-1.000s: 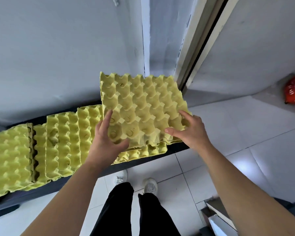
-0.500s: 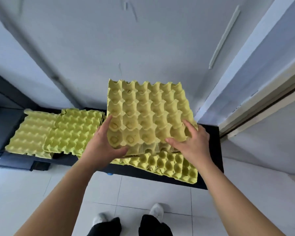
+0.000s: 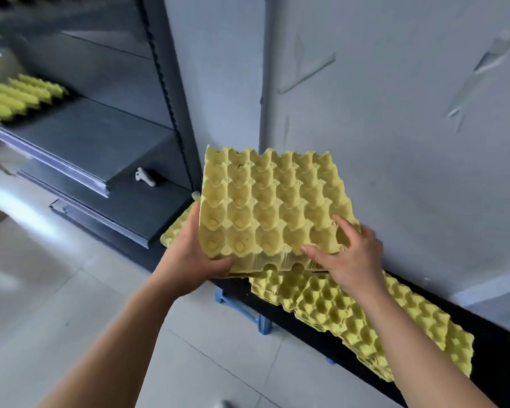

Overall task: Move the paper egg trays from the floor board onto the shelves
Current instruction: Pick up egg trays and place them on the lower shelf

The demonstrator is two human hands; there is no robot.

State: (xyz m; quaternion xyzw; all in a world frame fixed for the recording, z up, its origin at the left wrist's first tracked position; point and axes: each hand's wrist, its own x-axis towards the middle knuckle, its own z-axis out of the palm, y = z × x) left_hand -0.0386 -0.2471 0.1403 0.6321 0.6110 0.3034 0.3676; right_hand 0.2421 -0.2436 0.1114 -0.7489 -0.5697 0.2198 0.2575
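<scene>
Gripping the near left corner of a stack of egg trays (image 3: 268, 207), the left hand (image 3: 189, 260) cups the stack's edge with its palm, the thumb laid along the near rim and the fingers hidden beneath. The right hand (image 3: 351, 257) clasps the near right corner from above, its fingers curled into the cups and its thumb pressed on the near edge. Both forearms reach forward, and the stack hangs tilted, far edge higher, above the left end of the floor board (image 3: 483, 357).

Half a second ago the view faced the wall and the board squarely; now it has swung left, so that the shelves (image 3: 100, 136) show at far left. The two-handed hold on the stack is unchanged.

The trays are yellow moulded paper pulp, rough and matt, pressed into rows of round cups with scalloped peaks; thin layered edges show along the near side of the stack. More trays (image 3: 365, 316) lie overlapping on the black board, which rests on blue supports (image 3: 242, 310) over pale glossy floor tiles (image 3: 71, 290). The shelves are dark grey metal, and a further row of yellow trays (image 3: 15, 98) sits blurred on the upper one. A white painted wall (image 3: 395, 113) stands behind.
</scene>
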